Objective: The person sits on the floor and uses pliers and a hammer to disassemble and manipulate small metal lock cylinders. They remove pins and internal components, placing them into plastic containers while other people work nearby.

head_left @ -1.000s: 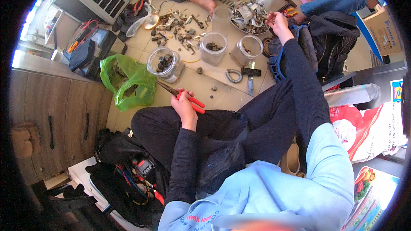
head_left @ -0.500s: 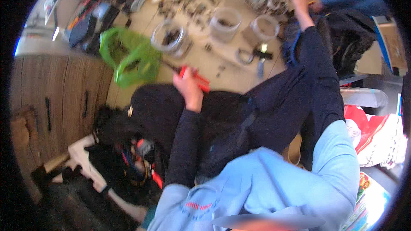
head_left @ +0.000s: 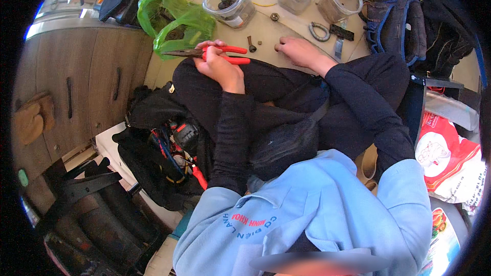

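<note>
My left hand (head_left: 223, 70) is wrapped around a pair of red-handled long-nose pliers (head_left: 234, 61) above my left knee. The dark jaws point left, in front of the green plastic bag (head_left: 151, 12). Low over the tiled floor is my right hand (head_left: 302, 52), its fingers drawn together and pointing left; whatever they may hold is hidden. Left of those fingers lie a small bolt (head_left: 251, 46) and a tiny nut (head_left: 260, 43). A round metal nut (head_left: 274, 17) sits farther off.
Clear plastic tubs (head_left: 238, 15) with small metal parts stand ahead. A grey ring (head_left: 319, 32) and a black-headed tool (head_left: 341, 32) lie right of my hand, near a blue-edged tool bag (head_left: 396, 25). An open black bag (head_left: 176, 161) of tools is at my left, beside wooden cabinets (head_left: 76, 82).
My right hand has come back from the pile at the far right to the floor before my legs. My left hand still holds the pliers, now turned sideways. The view has shifted.
</note>
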### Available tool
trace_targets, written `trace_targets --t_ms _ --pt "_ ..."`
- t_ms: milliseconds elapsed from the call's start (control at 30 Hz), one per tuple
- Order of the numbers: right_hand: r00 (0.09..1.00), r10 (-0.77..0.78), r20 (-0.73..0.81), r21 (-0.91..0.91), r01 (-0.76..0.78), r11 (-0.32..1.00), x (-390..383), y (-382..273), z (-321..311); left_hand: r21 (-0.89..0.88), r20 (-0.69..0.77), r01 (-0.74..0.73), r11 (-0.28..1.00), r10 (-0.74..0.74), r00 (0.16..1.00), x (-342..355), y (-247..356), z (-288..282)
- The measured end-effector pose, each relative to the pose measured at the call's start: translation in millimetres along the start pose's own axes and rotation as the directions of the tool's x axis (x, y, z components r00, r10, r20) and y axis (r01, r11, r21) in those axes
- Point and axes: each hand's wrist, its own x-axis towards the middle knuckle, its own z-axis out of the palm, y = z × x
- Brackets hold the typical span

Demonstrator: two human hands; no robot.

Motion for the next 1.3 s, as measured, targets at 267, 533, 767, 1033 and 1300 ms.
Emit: trace_targets --t_ms 267,533,767,1033,1300 --pt "0.987 0.069 -0.148 0.102 -0.055 0.993 26.4 -11.5 17.0 0.050 -0.002 0.069 0.996 -0.069 0.998 -1.9 -2.0 1.5" --pt "0.959 0.071 -0.273 0.062 -0.056 0.997 52.6 -15.3 34.7 0.061 0.019 0.103 0.993 -0.104 0.994 -8.7 0.4 3.7" --pt "0.849 0.412 -0.331 0.919 0.191 0.344 46.3 -35.7 -35.7 0.133 0.064 0.096 0.986 -0.106 0.992 -9.8 -1.2 2.5" --pt "0.781 0.389 -0.488 0.832 0.552 -0.064 -35.3 -101.6 -155.7 0.205 0.094 0.053 0.977 -0.074 0.993 -7.8 -6.7 -5.5" --pt "0.703 0.417 -0.576 0.730 0.672 -0.123 -72.2 -103.3 -192.8 0.183 0.099 0.080 0.980 -0.100 0.990 -10.8 -0.8 0.9"
